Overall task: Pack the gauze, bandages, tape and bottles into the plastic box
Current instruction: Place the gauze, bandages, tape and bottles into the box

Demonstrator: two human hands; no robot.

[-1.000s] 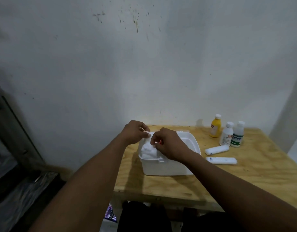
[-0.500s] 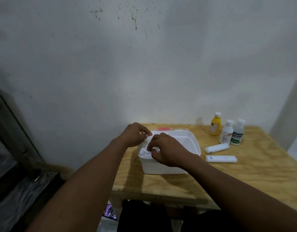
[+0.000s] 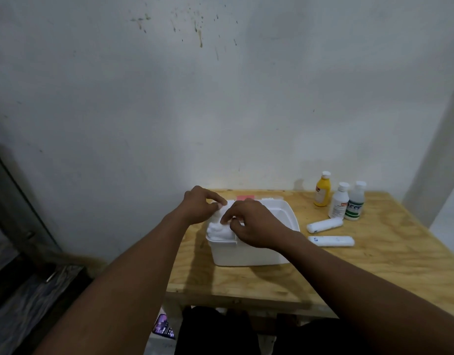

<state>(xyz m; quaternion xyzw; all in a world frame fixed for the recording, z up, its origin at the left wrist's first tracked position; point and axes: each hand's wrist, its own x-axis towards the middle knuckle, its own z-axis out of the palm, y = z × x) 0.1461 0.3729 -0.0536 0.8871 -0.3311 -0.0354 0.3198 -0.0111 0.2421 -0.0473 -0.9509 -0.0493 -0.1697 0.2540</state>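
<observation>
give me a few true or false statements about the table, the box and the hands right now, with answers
1. Both hands are at the left end of the plastic box. True: the left hand and right hand pinch white gauze there.
2. The three bottles are already in the box. False: the yellow bottle, the white bottle and the green-labelled bottle stand on the table, right of the box.
3. Two white rolls lie on the table. True.
4. The yellow bottle lies on its side. False: it stands upright.
5. The box stands on the floor. False: it rests on the table.
</observation>
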